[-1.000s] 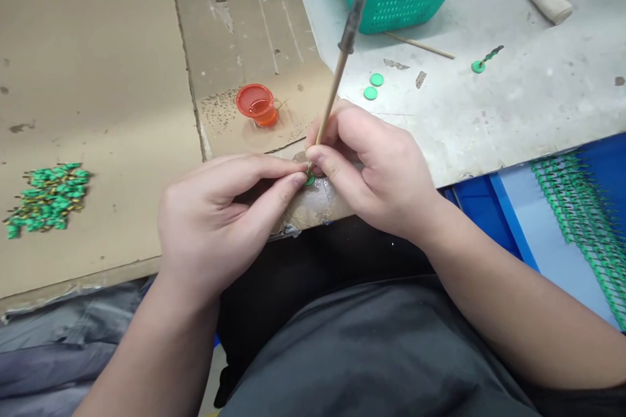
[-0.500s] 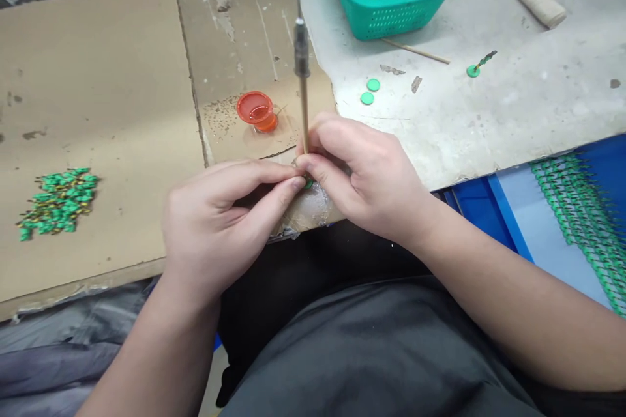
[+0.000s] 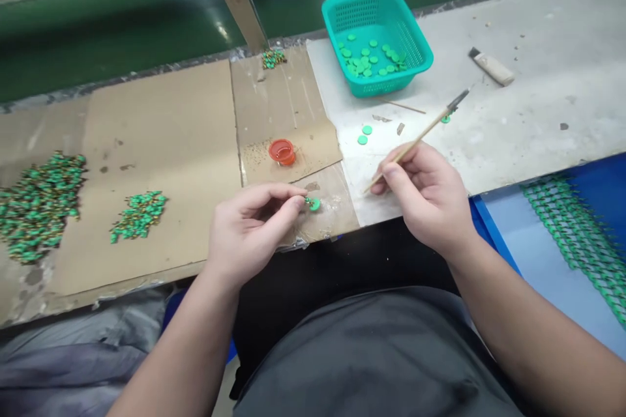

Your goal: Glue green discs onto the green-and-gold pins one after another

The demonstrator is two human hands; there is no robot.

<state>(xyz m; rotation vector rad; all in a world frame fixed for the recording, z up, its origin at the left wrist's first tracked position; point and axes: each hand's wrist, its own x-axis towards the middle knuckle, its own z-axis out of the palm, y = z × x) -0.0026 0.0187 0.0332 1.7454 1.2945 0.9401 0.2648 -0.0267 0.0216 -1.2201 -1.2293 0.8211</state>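
Note:
Between thumb and forefinger, my left hand (image 3: 257, 225) pinches a small green piece (image 3: 313, 204) with a round disc end, low over the front of the bench. To its right, my right hand (image 3: 428, 192) grips a thin wooden stick tool (image 3: 423, 135), its dark end pointing up and right. Beyond my left hand stands a small red cup (image 3: 282, 152) holding some liquid. Two loose green discs (image 3: 366, 130) lie past my right hand. Another green disc piece (image 3: 445, 118) is partly hidden behind the tool.
A teal basket (image 3: 420, 68) holds green discs at the back. Piles of small green and yellow pieces (image 3: 139, 215) lie at left, the biggest (image 3: 42, 205) furthest out. A tube (image 3: 491, 68) and thin stick (image 3: 403, 106) lie right. Rows of green pieces (image 3: 577, 241) sit lower right.
My hands have moved apart, the right going right with the stick tool, now slanted instead of upright. The green piece shows in my left fingertips. The view takes in more of the bench.

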